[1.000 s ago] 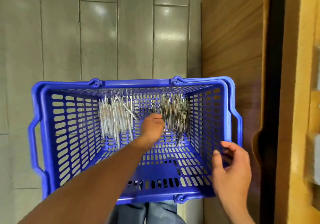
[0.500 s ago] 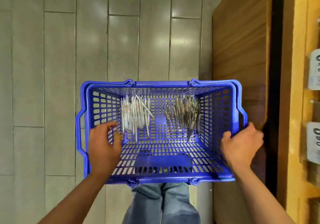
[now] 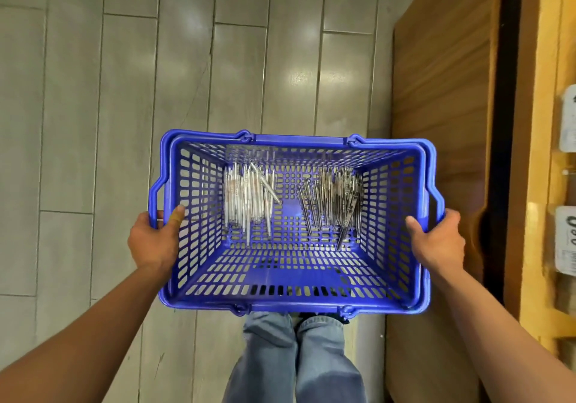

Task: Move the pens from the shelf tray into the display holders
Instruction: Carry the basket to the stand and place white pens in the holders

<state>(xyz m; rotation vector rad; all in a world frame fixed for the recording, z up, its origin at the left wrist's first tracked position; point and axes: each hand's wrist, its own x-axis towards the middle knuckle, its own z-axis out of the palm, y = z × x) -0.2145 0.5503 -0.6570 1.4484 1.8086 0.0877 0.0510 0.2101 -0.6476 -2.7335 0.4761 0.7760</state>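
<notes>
Two hands carry the load here, so the step in hand looks like bringing the pens to the display rather than placing any yet. Left hand (image 3: 151, 240) grips the left rim of the blue basket (image 3: 199, 278), thumb hooked inside over the mesh wall and fingers curled outside. White pens (image 3: 246, 203) lie in a loose bundle on the basket floor toward the far left, a few splayed across the rest. Dark pens (image 3: 335, 201) lie in a second bundle toward the far right, apart from the white ones, with some tips straggling nearer. Right hand (image 3: 436, 242) grips the right rim the same way, thumb inside. Beyond it stands a wooden panel (image 3: 442, 90), and at the far right a yellow shelf (image 3: 539, 153) with labels; no display holders are in view. To do this well, keep the basket level so the two bundles stay sorted and do not slide together, hold both rims evenly, and turn gently toward the shelf. Slim tips could poke through the mesh if the basket tilts.
</notes>
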